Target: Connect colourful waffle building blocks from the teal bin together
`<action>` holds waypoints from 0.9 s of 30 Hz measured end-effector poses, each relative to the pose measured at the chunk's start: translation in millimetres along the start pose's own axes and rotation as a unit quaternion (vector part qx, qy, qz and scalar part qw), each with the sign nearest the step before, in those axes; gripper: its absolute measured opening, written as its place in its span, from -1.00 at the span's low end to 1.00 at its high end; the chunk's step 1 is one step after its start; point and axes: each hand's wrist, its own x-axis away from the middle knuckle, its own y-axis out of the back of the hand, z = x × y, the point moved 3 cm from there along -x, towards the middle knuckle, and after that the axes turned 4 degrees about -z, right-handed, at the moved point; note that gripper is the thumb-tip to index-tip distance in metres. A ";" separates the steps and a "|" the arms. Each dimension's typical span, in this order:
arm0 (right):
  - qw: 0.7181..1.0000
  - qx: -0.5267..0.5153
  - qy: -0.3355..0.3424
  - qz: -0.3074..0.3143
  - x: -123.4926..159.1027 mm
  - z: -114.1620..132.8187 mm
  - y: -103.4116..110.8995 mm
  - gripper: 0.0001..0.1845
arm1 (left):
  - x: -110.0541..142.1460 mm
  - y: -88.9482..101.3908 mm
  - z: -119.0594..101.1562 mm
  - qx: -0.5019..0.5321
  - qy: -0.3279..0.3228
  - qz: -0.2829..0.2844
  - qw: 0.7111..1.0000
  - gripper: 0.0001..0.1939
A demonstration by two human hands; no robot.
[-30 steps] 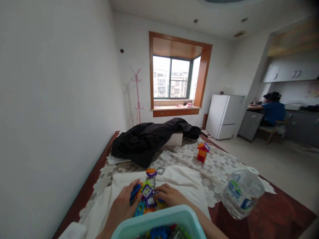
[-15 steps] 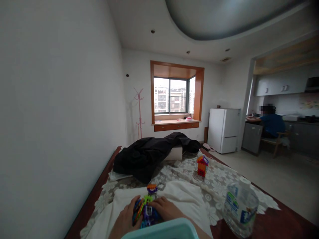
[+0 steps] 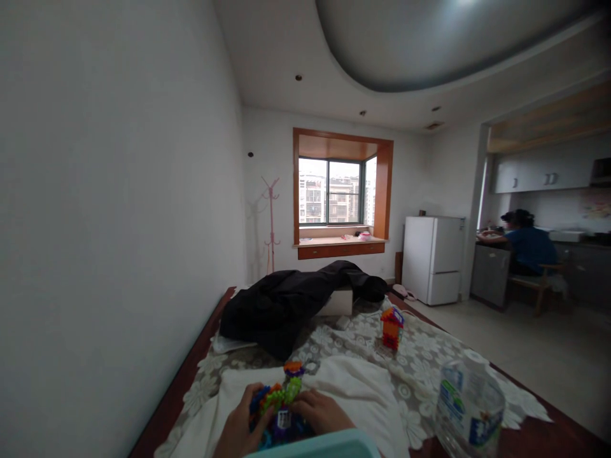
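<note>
Low in the view, my left hand (image 3: 242, 422) is curled around a bunch of colourful interlocking plastic building pieces (image 3: 274, 395), in blue, orange and green. My right hand (image 3: 323, 411) touches the pieces from the other side, its fingers bent at a lime-green piece (image 3: 292, 389). A purple part with a white label (image 3: 284, 418) shows between the hands. Just beyond them stands a small orange and purple build (image 3: 293, 368). The rim of a light teal tub (image 3: 319, 445) lies in front of me and hides part of my right wrist.
A white cloth (image 3: 360, 381) lies over the lace tablecloth (image 3: 329, 340). Farther back are an orange toy house (image 3: 392, 332) and a heap of black fabric (image 3: 272, 305). A large clear bottle (image 3: 468, 407) stands at right. A person (image 3: 527, 245) sits in the kitchen beyond.
The view has tilted slightly upward, so the room sits lower. The lime-green piece has shifted and turned between my hands. Both hands stay at the building pieces.
</note>
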 end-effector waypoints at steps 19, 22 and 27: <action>0.914 -0.271 -0.158 -0.255 6.9 0.5 57.6 -0.69 | 4.4 11.8 -34.4 -0.075 0.014 -0.045 0.996 -0.42; 0.803 -0.458 -0.206 -0.322 6.1 5.9 77.6 -0.54 | 4.9 18.0 -45.2 0.012 0.030 -0.076 0.997 -0.35; 0.681 -0.670 -0.179 -0.237 13.6 29.3 112.8 -0.58 | 5.8 30.9 -62.2 0.154 0.082 -0.124 0.977 -0.35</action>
